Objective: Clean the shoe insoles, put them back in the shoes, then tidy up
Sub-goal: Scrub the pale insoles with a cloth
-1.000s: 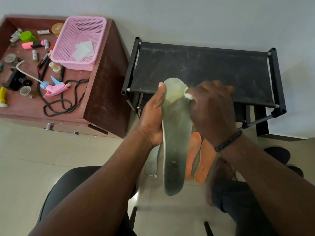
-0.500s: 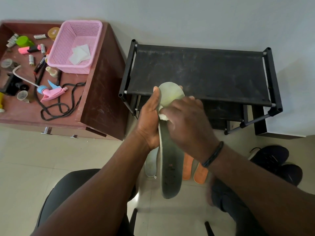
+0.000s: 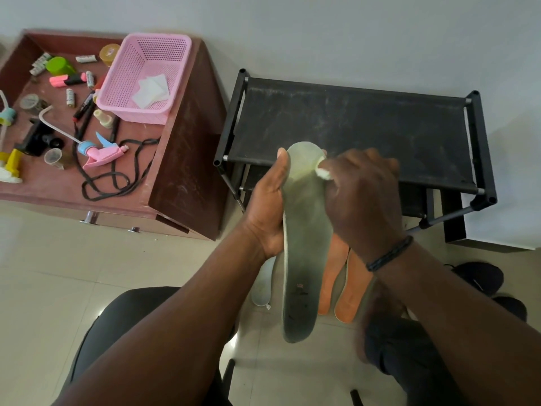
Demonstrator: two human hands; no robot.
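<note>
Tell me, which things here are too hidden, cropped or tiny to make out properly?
All in the head view:
- White wipe: mostly buried in the right hand; only a corner shows.
- Orange insoles: upper parts hidden behind the grey insole and right wrist.
- Pale insole: mostly behind the left hand.
- Black shoes: partly covered by the right forearm.
- Small tubes on the desk: labels too small.

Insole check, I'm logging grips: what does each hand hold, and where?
Left hand grips the grey insole along its left edge, upper half; right hand pinches a white wipe.
</note>
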